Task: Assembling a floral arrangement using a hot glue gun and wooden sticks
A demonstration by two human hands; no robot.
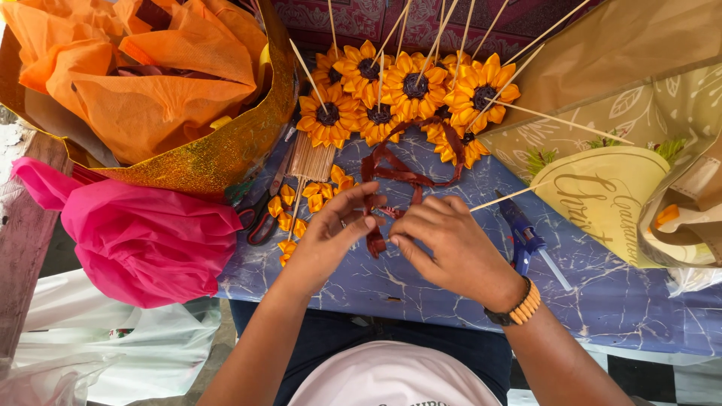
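My left hand (335,229) and my right hand (450,244) meet over a blue marbled table (421,289). Both pinch a dark red ribbon (398,174), which loops away toward the flowers and hangs down between my fingers. Behind the ribbon lie several yellow ribbon sunflowers (412,89) with dark centres, each on a thin wooden stick (568,122). Loose yellow petals (297,201) sit just left of my left hand. My right wrist wears an orange bead bracelet (520,304).
Red-handled scissors (262,212) and a bundle of sticks (310,159) lie left of the petals. A blue glue gun (526,240) rests right of my right hand. Orange paper in gold wrap (162,83), pink tissue (143,240) and beige printed wrapping paper (609,195) crowd the sides.
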